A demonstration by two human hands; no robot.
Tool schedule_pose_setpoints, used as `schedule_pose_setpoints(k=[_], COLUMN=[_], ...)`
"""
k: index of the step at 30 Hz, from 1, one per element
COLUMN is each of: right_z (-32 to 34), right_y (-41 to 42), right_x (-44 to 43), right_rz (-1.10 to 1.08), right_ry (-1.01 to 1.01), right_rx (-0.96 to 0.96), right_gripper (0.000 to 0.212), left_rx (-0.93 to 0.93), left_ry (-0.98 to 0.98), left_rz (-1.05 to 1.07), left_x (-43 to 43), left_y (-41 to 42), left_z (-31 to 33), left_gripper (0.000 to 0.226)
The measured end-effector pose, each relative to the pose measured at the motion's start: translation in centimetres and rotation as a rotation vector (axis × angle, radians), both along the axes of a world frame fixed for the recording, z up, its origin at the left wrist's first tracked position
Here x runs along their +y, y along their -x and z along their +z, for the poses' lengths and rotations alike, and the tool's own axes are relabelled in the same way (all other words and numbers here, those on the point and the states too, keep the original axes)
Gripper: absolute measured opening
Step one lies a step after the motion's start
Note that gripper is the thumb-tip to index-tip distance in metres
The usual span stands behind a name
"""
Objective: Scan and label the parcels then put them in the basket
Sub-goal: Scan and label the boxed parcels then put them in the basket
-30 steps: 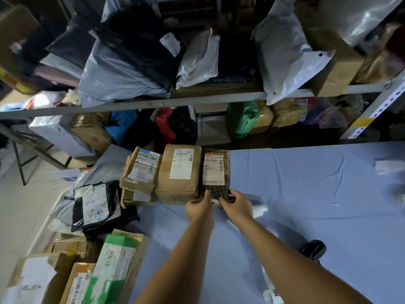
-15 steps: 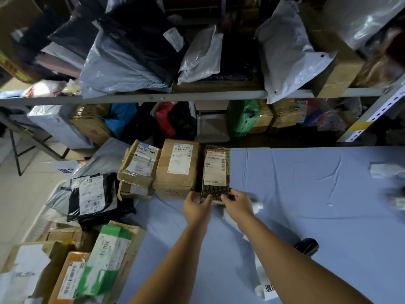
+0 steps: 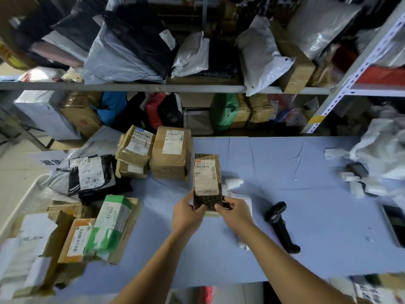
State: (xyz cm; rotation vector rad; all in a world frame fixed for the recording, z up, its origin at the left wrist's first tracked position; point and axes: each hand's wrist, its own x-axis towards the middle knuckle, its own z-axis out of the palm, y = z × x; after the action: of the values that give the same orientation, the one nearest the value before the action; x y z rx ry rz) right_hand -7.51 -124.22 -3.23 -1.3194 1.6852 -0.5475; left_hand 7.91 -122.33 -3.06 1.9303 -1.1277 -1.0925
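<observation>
- Both hands are on the dark patterned parcel (image 3: 207, 181). The left hand (image 3: 186, 216) and right hand (image 3: 235, 213) each pinch a near corner, thumbs on top.
- The parcel sits label-up over the blue tabletop (image 3: 295, 172), just right of a brown box (image 3: 171, 152). Can't tell if it's actually lifted off.
- A black scanner (image 3: 279, 224) lies on the tabletop, right of the hands, nobody touching it.

Near end of the dark parcel (image 3: 207, 178) hidden under my left hand (image 3: 186, 216) and right hand (image 3: 235, 213). Label print too small to read. Flat dark device (image 3: 394, 224) cut by right edge. Lower-left boxes (image 3: 26, 249) blurred, text illegible.
</observation>
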Motion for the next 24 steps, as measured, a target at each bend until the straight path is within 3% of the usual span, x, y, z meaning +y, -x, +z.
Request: schedule_pose_setpoints(k=[12, 18, 24], right_z=[-2.1, -2.4, -2.4], right_y=[1.2, 1.3, 2.8], right_x=[11.7, 13.4, 13.3], right_rz=[-0.021, 0.010, 0.022], right_ry=[-0.084, -0.078, -0.110], right_rx=[0.090, 0.084, 0.018], right_gripper=[0.029, 0.033, 0.037], left_rx=[-0.125, -0.193, -0.149], left_ry=[-0.002, -0.010, -0.023], left_rz=[-0.190, -0.170, -0.071], left_x=[11.0, 13.3, 13.7], left_y=[0.8, 1.4, 2.5], left_z=[-3.2, -3.6, -4.3], left_gripper=[0.040, 0.040, 0.040])
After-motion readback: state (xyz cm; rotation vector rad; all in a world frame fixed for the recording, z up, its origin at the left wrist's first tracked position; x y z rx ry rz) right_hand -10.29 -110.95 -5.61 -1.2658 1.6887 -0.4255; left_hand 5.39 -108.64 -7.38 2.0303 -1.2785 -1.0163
